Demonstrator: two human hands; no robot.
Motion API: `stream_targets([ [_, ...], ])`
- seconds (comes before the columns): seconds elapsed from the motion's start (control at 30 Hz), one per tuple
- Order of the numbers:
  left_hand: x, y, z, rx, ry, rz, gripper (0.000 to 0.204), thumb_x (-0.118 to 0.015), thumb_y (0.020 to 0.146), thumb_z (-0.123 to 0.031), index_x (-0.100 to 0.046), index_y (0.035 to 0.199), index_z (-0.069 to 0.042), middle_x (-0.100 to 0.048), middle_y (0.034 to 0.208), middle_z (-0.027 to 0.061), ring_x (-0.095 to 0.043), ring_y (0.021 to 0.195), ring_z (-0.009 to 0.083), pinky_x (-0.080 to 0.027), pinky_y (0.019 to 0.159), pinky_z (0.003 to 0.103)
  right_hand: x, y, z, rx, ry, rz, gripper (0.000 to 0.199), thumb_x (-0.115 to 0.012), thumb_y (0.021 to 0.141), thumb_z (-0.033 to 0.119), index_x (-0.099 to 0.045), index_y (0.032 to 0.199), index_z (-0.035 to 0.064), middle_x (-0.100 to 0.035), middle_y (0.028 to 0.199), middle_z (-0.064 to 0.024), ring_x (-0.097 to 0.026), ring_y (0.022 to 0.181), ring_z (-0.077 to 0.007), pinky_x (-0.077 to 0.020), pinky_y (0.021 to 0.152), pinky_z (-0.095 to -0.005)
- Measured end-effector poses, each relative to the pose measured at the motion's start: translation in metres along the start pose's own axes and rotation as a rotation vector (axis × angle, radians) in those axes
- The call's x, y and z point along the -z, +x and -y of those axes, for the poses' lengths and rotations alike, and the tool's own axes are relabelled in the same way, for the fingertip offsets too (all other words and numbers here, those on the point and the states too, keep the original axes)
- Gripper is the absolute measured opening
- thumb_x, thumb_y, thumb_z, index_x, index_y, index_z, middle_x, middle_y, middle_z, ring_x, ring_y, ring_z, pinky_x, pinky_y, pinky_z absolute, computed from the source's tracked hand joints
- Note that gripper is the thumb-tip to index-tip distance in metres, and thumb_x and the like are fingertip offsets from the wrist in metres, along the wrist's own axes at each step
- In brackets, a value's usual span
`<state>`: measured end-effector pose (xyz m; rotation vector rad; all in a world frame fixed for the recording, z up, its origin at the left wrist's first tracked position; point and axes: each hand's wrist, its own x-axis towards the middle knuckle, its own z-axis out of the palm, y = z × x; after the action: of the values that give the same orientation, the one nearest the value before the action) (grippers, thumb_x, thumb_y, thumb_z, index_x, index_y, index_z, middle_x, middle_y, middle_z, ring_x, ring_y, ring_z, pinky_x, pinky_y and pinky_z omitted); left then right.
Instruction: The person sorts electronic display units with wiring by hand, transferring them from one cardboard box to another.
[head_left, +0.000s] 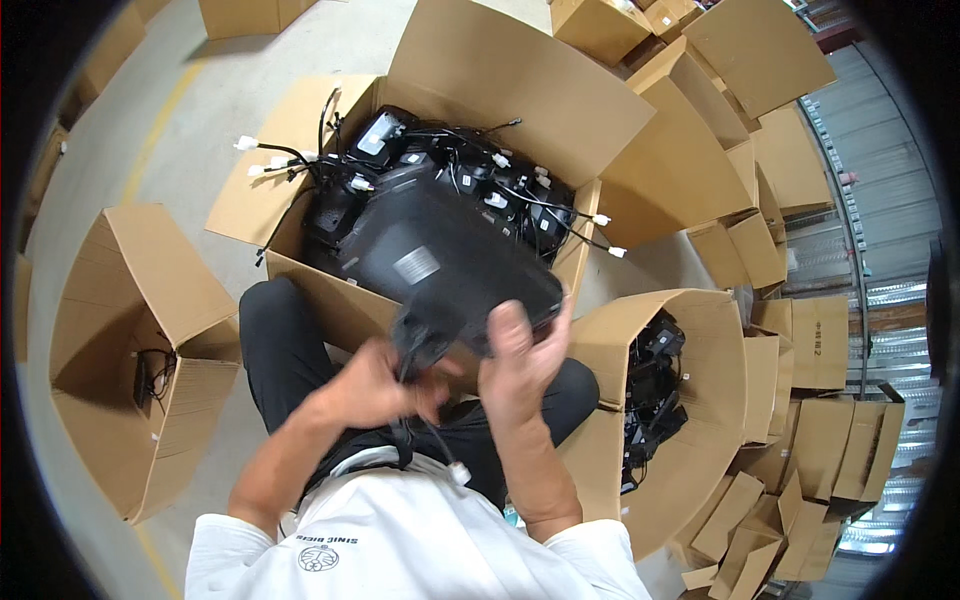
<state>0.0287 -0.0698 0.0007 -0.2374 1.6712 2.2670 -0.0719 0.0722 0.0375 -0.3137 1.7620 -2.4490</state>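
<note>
A broad, flat black plastic housing (465, 270) with a pale label is held tilted over my lap, in front of the open carton. My right hand (524, 358) grips its near right corner, thumb on top and fingers curled round the edge. At the housing's narrow near end my left hand (375, 388) is closed round the black cable (436, 438), its fingers a little blurred. The cable hangs down past my left hand to a white connector (459, 473) against my shirt. Part of the carton's contents is hidden behind the housing.
Ahead stands an open carton (335, 287) full of black units (470, 178), with cables and white plugs over its rim. A right-hand carton (715, 400) holds more black parts (655, 385). The left carton (115, 400) contains a dark cabled piece (153, 375). Cardboard boxes (820, 345) crowd the far right.
</note>
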Motion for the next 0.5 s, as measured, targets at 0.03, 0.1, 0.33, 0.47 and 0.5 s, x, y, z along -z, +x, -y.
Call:
stream_targets([
  [0.03, 0.016, 0.012, -0.015, -0.046, 0.121, -0.127, 0.022, -0.077, 0.082, -0.008, -0.07, 0.1, 0.002, -0.071, 0.088, 0.0053, -0.067, 0.082, 0.014, -0.055, 0.073, 0.03, 0.006, 0.01, 0.0, -0.036, 0.135, -0.081, 0.062, -0.079, 0.088, 0.023, -0.044, 0.134, -0.0006, -0.06, 0.118, -0.0119, -0.061, 0.106, -0.0187, -0.052, 0.094, -0.032],
  [0.1, 0.06, 0.042, -0.023, -0.348, 0.481, -0.457, 0.029, -0.079, 0.077, -0.008, -0.07, 0.102, 0.002, -0.071, 0.086, 0.0088, -0.068, 0.08, 0.0182, -0.054, 0.073, 0.032, 0.037, 0.033, -0.011, -0.147, 0.152, -0.037, 0.045, -0.068, 0.096, 0.017, -0.049, 0.132, -0.0006, -0.066, 0.115, -0.015, -0.069, 0.099, -0.0214, -0.059, 0.088, -0.037],
  [0.33, 0.084, 0.172, -0.063, -0.794, 1.584, -0.506, 0.027, -0.072, 0.079, -0.01, -0.069, 0.106, -0.008, -0.063, 0.11, 0.0098, -0.057, 0.115, 0.029, -0.035, 0.11, 0.052, 0.103, 0.042, -0.104, -0.531, 0.305, -0.321, 0.027, -0.068, 0.097, 0.028, -0.064, 0.111, 0.0049, -0.071, 0.105, -0.0092, -0.07, 0.092, -0.0223, -0.0608, 0.077, -0.0394],
  [0.47, 0.038, 0.219, -0.026, -0.929, 1.372, -0.429, 0.03, -0.061, 0.08, -0.003, -0.066, 0.11, -0.005, -0.059, 0.119, 0.0143, -0.053, 0.124, 0.0315, -0.036, 0.11, 0.054, 0.126, 0.082, -0.131, -0.457, -0.031, -0.569, 0.031, -0.07, 0.095, 0.028, -0.062, 0.113, 0.0044, -0.07, 0.104, -0.0099, -0.069, 0.088, -0.0228, -0.0584, 0.072, -0.0399],
  [0.5, 0.029, 0.223, -0.009, -0.925, 1.296, -0.342, 0.029, -0.061, 0.08, -0.004, -0.065, 0.109, -0.005, -0.059, 0.12, 0.0146, -0.053, 0.125, 0.0317, -0.036, 0.11, 0.052, 0.131, 0.092, -0.141, -0.481, -0.135, -0.611, 0.032, -0.071, 0.094, 0.026, -0.062, 0.115, 0.0037, -0.07, 0.103, -0.0103, -0.069, 0.086, -0.0226, -0.0578, 0.071, -0.0384],
])
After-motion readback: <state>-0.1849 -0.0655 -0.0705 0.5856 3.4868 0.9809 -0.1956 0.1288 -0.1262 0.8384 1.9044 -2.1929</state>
